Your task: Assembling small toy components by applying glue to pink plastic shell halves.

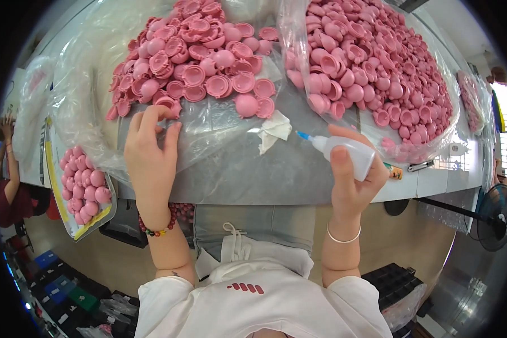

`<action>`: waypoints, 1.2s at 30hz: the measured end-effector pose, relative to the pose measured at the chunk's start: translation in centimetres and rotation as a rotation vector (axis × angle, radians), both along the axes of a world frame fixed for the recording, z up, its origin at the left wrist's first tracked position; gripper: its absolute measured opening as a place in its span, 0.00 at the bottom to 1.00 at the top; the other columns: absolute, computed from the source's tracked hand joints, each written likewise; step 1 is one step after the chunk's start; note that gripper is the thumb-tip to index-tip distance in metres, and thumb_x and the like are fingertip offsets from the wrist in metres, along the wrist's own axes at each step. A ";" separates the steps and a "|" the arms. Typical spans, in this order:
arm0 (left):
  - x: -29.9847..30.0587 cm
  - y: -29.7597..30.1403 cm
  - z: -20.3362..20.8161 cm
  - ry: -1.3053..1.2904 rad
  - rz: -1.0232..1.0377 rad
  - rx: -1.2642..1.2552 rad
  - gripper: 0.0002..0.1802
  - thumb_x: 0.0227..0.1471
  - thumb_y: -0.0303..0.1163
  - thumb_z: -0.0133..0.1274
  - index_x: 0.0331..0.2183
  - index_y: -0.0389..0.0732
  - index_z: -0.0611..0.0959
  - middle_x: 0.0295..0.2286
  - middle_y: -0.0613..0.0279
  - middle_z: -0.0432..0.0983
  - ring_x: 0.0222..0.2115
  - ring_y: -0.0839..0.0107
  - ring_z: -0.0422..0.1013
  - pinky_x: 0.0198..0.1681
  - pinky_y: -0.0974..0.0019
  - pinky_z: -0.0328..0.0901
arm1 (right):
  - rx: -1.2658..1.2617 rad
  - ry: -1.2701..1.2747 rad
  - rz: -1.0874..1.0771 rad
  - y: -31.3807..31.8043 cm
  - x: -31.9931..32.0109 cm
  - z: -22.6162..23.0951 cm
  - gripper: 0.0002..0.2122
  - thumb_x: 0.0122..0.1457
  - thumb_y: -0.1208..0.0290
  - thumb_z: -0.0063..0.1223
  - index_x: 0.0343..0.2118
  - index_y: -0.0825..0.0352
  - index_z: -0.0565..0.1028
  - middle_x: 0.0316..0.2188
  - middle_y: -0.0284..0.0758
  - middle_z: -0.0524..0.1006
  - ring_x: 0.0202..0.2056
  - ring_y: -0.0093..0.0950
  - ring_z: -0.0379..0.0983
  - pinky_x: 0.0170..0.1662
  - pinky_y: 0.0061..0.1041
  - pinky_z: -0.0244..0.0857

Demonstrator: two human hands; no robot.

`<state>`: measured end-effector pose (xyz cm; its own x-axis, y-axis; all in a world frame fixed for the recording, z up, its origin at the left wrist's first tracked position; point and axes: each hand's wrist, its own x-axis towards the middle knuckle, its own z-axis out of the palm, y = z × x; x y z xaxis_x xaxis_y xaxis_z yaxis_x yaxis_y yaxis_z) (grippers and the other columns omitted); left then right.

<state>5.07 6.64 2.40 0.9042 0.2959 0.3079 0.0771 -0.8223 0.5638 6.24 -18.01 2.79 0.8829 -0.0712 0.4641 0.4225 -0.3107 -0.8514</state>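
The person sits at a grey table (276, 180) with two big heaps of pink plastic shells, far too many to count: one heap (194, 56) straight ahead on a clear plastic sheet (219, 132), the other heap (372, 62) to the right in a clear bag. The left hand (151, 149) lies on the sheet at the near edge of the first heap, its fingertips (152, 112) pinching one pink shell (166, 104). The right hand (355, 169) is wrapped around one white squeeze bottle (346, 152), its blue tip pointing left, just beside one crumpled white tissue (273, 130). One tray of pink balls (84, 188) sits off the table's left end. Each wrist wears one bracelet.
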 end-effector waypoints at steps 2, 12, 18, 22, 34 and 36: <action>0.1 0.3 -0.7 -0.015 -0.008 0.022 0.10 0.40 0.28 0.51 0.30 0.40 0.72 0.25 0.61 0.68 0.21 0.67 0.65 0.26 0.66 0.60 | -0.021 0.005 -0.009 0.6 0.2 -0.6 0.14 0.47 0.64 0.53 0.26 0.75 0.74 0.19 0.30 0.72 0.19 0.12 0.59 0.22 0.10 0.51; 0.7 0.4 -0.4 -0.078 0.070 -0.030 0.09 0.43 0.30 0.50 0.31 0.41 0.75 0.24 0.62 0.70 0.19 0.72 0.65 0.20 0.72 0.59 | -0.035 0.048 -0.045 1.0 0.4 -1.3 0.16 0.48 0.63 0.51 0.27 0.75 0.74 0.18 0.30 0.72 0.18 0.12 0.59 0.21 0.10 0.50; -0.7 0.0 -0.6 -0.419 -0.069 -0.235 0.09 0.48 0.32 0.46 0.31 0.36 0.74 0.28 0.58 0.71 0.20 0.76 0.65 0.24 0.75 0.60 | 0.154 0.105 -0.046 0.9 0.3 -1.0 0.12 0.47 0.68 0.54 0.27 0.75 0.74 0.17 0.30 0.72 0.18 0.13 0.62 0.21 0.11 0.55; -2.8 -3.1 0.2 -0.378 -0.365 -0.998 0.14 0.54 0.37 0.36 0.33 0.34 0.68 0.30 0.48 0.70 0.21 0.75 0.65 0.27 0.75 0.60 | 0.229 0.109 -0.094 0.8 0.5 -1.4 0.16 0.50 0.63 0.49 0.25 0.76 0.73 0.19 0.33 0.72 0.15 0.12 0.56 0.16 0.11 0.45; -4.5 -7.0 -2.4 0.219 -0.643 -1.770 0.13 0.49 0.24 0.41 0.39 0.34 0.68 0.44 0.45 0.62 0.31 0.78 0.64 0.34 0.75 0.62 | 0.735 0.148 0.054 -1.0 -1.7 -2.0 0.21 0.51 0.59 0.46 0.34 0.78 0.68 0.15 0.30 0.62 0.16 0.16 0.53 0.16 0.13 0.42; -4.7 -7.5 -2.0 0.225 -0.610 -1.727 0.16 0.45 0.20 0.46 0.40 0.35 0.67 0.44 0.46 0.62 0.30 0.80 0.63 0.33 0.76 0.60 | 0.779 0.157 0.110 -1.0 -2.3 -1.4 0.21 0.50 0.58 0.47 0.34 0.76 0.68 0.15 0.28 0.58 0.17 0.17 0.50 0.17 0.15 0.40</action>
<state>0.38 -0.86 0.42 0.9700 -0.2317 -0.0732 0.2105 0.6504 0.7298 3.95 -18.97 1.34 0.9547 -0.2321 0.1861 0.2729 0.4343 -0.8584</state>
